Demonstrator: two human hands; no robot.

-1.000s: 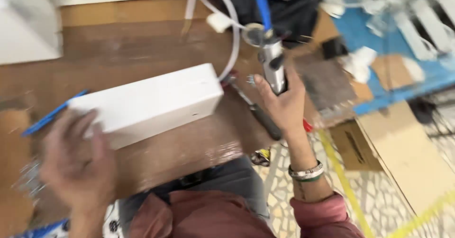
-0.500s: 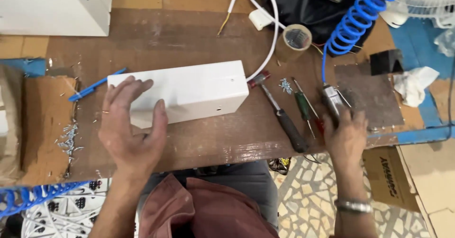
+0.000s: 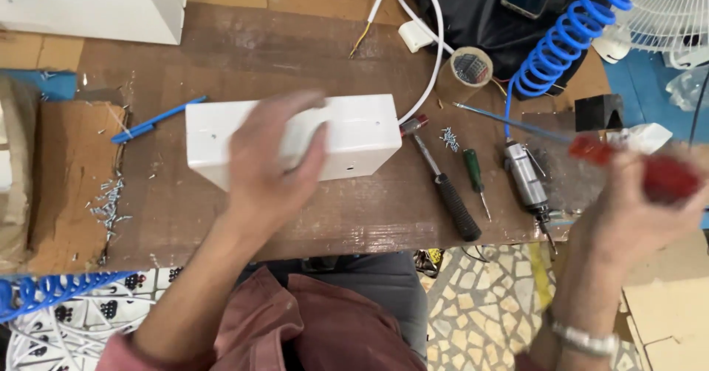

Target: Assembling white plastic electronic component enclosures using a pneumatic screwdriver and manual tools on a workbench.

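Observation:
A white rectangular box (image 3: 354, 131) lies on the brown wooden table (image 3: 244, 53). My left hand (image 3: 277, 164) rests on top of the box, fingers spread over it. My right hand (image 3: 635, 208) is at the table's right end and grips a red-handled screwdriver (image 3: 635, 168), its long thin shaft pointing left over the table. Below that shaft lies a silver pneumatic screwdriver (image 3: 526, 181) on a blue coiled hose (image 3: 561, 42). My right hand is blurred by motion.
A black-handled tool (image 3: 447, 190) and a small green screwdriver (image 3: 475, 179) lie right of the box, with loose screws (image 3: 449, 138). A tape roll (image 3: 470, 66), white cable (image 3: 436, 38), blue pen (image 3: 159, 118), cardboard sheet (image 3: 66, 179) with screws, a large white box (image 3: 96, 1) and fan (image 3: 665, 9) surround.
My right hand has left the pneumatic screwdriver lying on the table and picked up the red-handled screwdriver. My left hand slid right along the top of the white box.

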